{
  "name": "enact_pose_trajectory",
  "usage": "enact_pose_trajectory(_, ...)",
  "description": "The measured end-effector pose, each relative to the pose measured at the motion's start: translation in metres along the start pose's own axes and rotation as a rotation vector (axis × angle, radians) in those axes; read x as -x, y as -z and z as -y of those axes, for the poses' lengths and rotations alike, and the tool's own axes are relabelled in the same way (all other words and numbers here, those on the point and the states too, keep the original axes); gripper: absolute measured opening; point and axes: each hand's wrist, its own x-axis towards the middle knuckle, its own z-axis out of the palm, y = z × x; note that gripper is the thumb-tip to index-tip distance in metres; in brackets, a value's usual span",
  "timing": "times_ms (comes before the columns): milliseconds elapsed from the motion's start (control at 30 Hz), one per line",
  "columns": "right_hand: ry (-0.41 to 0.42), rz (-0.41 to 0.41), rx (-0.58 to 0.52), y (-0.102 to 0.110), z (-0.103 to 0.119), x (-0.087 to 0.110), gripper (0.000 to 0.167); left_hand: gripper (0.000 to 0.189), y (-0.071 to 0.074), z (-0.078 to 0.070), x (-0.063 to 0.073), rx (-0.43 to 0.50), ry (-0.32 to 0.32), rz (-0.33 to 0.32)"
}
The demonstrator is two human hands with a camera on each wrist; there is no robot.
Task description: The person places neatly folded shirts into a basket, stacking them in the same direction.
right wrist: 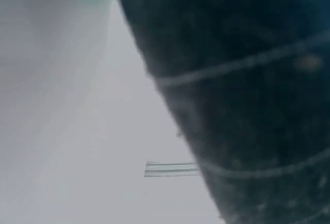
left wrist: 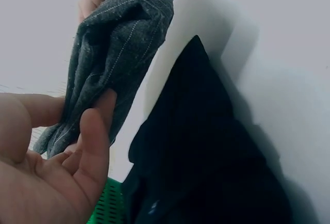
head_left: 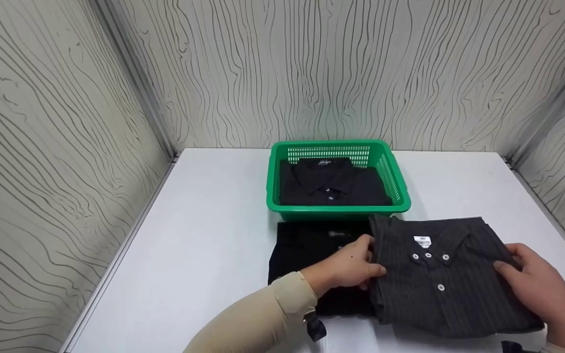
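"While the basket point(head_left: 339, 209) stands on the table point(head_left: 214, 220), where's the grey shirt point(head_left: 466, 299)?"

"In front of the basket and off to its right. It's folded and finely striped, collar end toward the basket, with white buttons point(head_left: 441, 288) and a white label point(head_left: 422, 241)."

"How does the left hand point(head_left: 346, 264) hold it?"

"It pinches the edge on its own side, thumb on top. The left wrist view shows folded layers between thumb and fingers, raised off the table."

"And the right hand point(head_left: 537, 282)?"

"That one grips the opposite edge, the one farther from the basket, also thumb on top. Its other fingers are partly hidden; the right wrist view gives just a blurred stretch of striped cloth."

"What lies straight in front of the basket?"

"A black shirt point(head_left: 302, 250), folded. The left sleeve point(head_left: 258, 314) reaches across it, and the grey shirt hides its right side."

"Anything inside the basket?"

"Another dark shirt point(head_left: 366, 189), folded, collar showing. Behind the basket rises a wall point(head_left: 263, 73) patterned with wavy lines."
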Motion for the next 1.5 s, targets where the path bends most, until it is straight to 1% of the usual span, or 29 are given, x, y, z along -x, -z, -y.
enact_pose_trajectory(133, 0.001, -0.008, -0.02, 0.003, 0.008, 0.003, 0.043, 0.047, 0.009, -0.004, 0.009, 0.007, -0.053, 0.029)
enact_pose_trajectory(233, 0.002, -0.005, -0.044, 0.005, 0.014, 0.005, 0.042, 0.048, 0.017, -0.007, 0.015, 0.019, -0.08, 0.043)
enact_pose_trajectory(367, 0.006, -0.003, -0.095, 0.007, 0.021, 0.009, 0.042, 0.05, 0.027, -0.011, 0.023, 0.035, -0.092, 0.05)
enact_pose_trajectory(500, 0.024, -0.009, -0.155, 0.006, 0.028, 0.01, 0.041, 0.053, 0.039, -0.012, 0.028, 0.042, -0.095, 0.044)
enact_pose_trajectory(667, 0.045, 0.014, -0.226, 0.002, 0.036, 0.007, 0.042, 0.054, 0.056, -0.009, 0.032, 0.052, -0.101, 0.024)
enact_pose_trajectory(900, 0.094, 0.046, -0.326, -0.003, 0.049, -0.004, 0.041, 0.054, 0.082, -0.004, 0.035, 0.058, -0.104, -0.002)
enact_pose_trajectory(1033, 0.113, 0.049, -0.33, -0.009, 0.06, -0.011, 0.041, 0.059, 0.095, -0.001, 0.036, 0.059, -0.081, -0.021)
enact_pose_trajectory(1200, 0.111, 0.067, -0.336, -0.019, 0.072, -0.022, 0.041, 0.06, 0.109, 0.004, 0.037, 0.037, -0.045, -0.068)
enact_pose_trajectory(1500, 0.096, 0.073, -0.361, -0.034, 0.093, -0.046, 0.043, 0.054, 0.132, 0.013, 0.036, 0.018, -0.057, -0.15)
